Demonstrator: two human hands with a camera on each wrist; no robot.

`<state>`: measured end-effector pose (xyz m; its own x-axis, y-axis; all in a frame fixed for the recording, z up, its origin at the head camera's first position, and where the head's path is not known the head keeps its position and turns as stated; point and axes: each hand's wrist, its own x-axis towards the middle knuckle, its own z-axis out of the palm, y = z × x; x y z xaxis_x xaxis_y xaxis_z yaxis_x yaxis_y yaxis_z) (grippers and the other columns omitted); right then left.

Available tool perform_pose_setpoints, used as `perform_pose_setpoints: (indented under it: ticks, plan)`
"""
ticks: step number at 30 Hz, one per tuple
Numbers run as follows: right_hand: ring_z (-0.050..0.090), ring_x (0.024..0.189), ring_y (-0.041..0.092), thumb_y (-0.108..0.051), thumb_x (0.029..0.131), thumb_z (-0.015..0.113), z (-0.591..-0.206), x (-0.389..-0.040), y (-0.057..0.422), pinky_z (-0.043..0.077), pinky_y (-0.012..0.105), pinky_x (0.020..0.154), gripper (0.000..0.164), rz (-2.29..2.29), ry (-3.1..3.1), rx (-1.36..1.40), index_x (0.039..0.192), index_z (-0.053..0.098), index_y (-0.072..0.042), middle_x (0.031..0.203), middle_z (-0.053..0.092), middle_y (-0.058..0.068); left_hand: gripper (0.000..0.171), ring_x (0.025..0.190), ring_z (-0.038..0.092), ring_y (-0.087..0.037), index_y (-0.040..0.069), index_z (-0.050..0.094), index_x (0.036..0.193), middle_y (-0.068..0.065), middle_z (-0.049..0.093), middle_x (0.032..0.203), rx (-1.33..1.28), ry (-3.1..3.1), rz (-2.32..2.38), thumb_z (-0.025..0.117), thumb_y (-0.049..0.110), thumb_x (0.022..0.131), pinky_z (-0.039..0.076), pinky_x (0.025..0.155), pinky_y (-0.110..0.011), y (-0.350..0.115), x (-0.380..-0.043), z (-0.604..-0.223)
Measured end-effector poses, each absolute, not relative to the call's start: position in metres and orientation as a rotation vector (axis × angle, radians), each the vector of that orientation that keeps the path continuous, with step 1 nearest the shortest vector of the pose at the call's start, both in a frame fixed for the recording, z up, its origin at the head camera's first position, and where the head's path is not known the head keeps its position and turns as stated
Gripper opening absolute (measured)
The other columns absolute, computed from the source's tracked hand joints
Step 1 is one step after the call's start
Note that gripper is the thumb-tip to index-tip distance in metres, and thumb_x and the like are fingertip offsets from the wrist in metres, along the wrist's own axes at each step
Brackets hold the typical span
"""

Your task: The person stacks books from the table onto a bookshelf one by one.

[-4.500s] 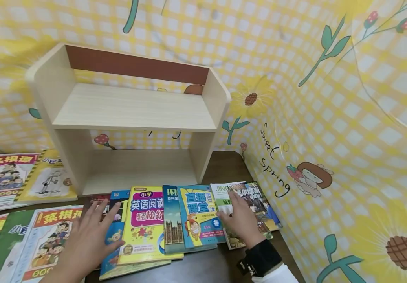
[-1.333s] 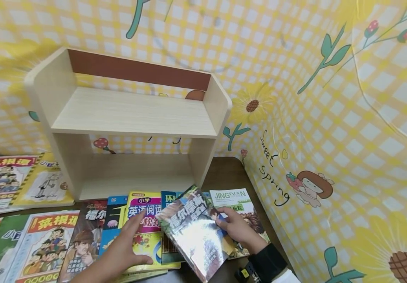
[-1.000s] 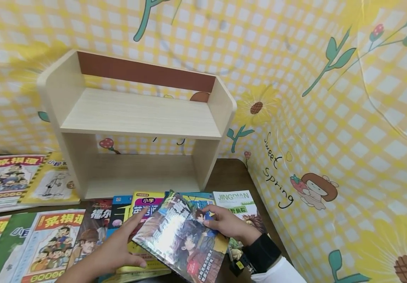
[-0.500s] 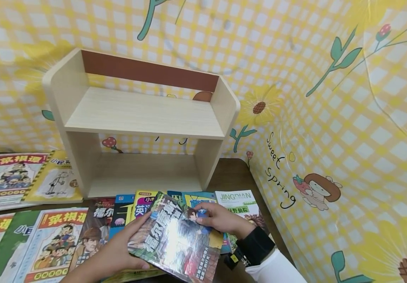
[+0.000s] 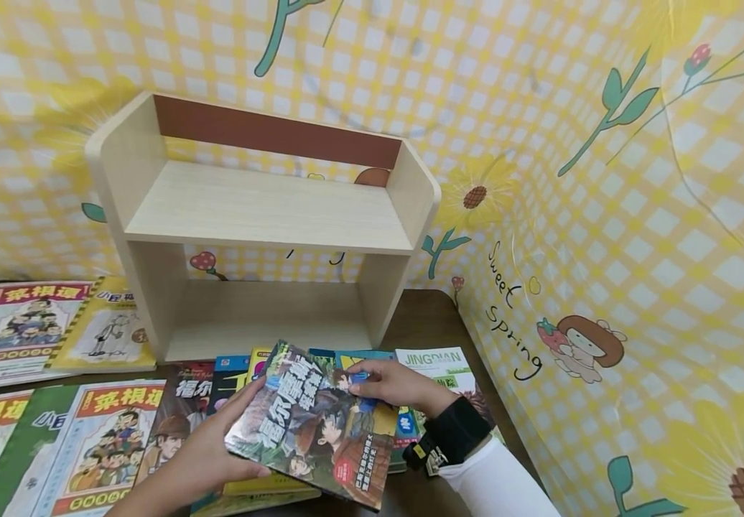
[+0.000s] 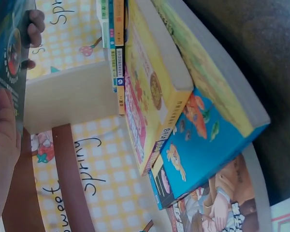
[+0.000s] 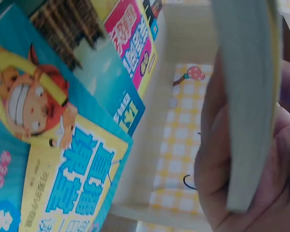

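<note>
A glossy comic-style book (image 5: 320, 431) with a dark illustrated cover is held up, tilted, above the row of books. My left hand (image 5: 207, 449) grips its left edge, thumb at the front corner. On the upper right edge, my right hand (image 5: 401, 388) pinches the same book. The right wrist view shows the book's page block (image 7: 246, 106) between the fingers and palm. Beneath it lie a yellow English reading book (image 6: 157, 82), a blue book (image 7: 63, 145) and a white-and-green book (image 5: 433, 357), all partly covered.
Behind stands a pale two-tier bookshelf (image 5: 268, 208) with nothing on either tier. Several magazines (image 5: 110, 445) lie overlapping at the left, a yellow notebook (image 5: 110, 327) behind them. The dark table (image 5: 420, 316) meets a yellow checked cloth wall (image 5: 605, 237) at the right.
Earlier both hands were over the laid-out books. My right hand lifted the comic-style book from the far right and brought it left. My left hand then took hold of its left edge.
</note>
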<state>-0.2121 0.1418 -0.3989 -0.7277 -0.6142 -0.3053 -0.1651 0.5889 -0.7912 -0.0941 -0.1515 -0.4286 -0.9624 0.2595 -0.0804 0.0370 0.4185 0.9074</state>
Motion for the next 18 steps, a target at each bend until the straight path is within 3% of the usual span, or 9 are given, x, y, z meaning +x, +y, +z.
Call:
perform_pose_setpoints:
  ticks: [8, 12, 14, 16, 18]
  plan:
    - [0.047, 0.056, 0.017, -0.030, 0.095, 0.061, -0.398, -0.211, 0.148, 0.039, 0.029, 0.051, 0.036, -1.215, 2.369, -0.462, 0.124, 0.062, -0.007, 0.070, 0.059, 0.000, 0.116, 0.138, 0.013, -0.055, 0.028, 0.011, 0.156, -0.019, 0.010, 0.160, 0.248, 2.510, 1.653, 0.087, 0.028, 0.068, 0.035, 0.090, -0.074, -0.155, -0.091, -0.420]
    - [0.047, 0.060, 0.017, -0.027, 0.095, 0.062, -0.399, -0.208, 0.144, 0.038, 0.027, 0.052, 0.043, -1.473, 2.364, -0.365, 0.133, 0.054, -0.008, 0.087, 0.060, 0.009, 0.117, 0.138, 0.012, -0.055, 0.030, 0.010, 0.156, -0.019, 0.010, 0.160, 0.209, 2.513, 1.721, 0.087, 0.024, 0.069, 0.030, 0.092, -0.077, -0.153, -0.089, -0.416]
    - [0.054, 0.072, 0.020, -0.027, 0.095, 0.062, -0.395, -0.204, 0.141, 0.042, 0.030, 0.056, 0.051, -1.575, 2.364, -0.306, 0.140, 0.047, -0.011, 0.111, 0.059, 0.016, 0.117, 0.139, 0.012, -0.054, 0.030, 0.009, 0.156, -0.018, 0.010, 0.160, 0.181, 2.520, 1.747, 0.087, 0.023, 0.069, 0.028, 0.093, -0.077, -0.153, -0.089, -0.413]
    - [0.058, 0.099, 0.028, -0.028, 0.096, 0.061, -0.391, -0.200, 0.139, 0.049, 0.035, 0.068, 0.057, -1.652, 2.355, -0.252, 0.146, 0.040, -0.014, 0.137, 0.048, 0.019, 0.117, 0.139, 0.012, -0.053, 0.031, 0.007, 0.156, -0.018, 0.010, 0.160, 0.159, 2.532, 1.762, 0.087, 0.023, 0.070, 0.025, 0.093, -0.078, -0.153, -0.089, -0.410]
    - [0.046, 0.127, 0.036, -0.028, 0.097, 0.059, -0.388, -0.194, 0.136, 0.049, 0.041, 0.083, 0.062, -1.706, 2.348, -0.215, 0.151, 0.032, -0.015, 0.153, 0.031, 0.018, 0.117, 0.140, 0.011, -0.053, 0.032, 0.006, 0.156, -0.016, 0.008, 0.161, 0.140, 2.535, 1.774, 0.086, 0.023, 0.071, 0.024, 0.093, -0.079, -0.152, -0.090, -0.407]
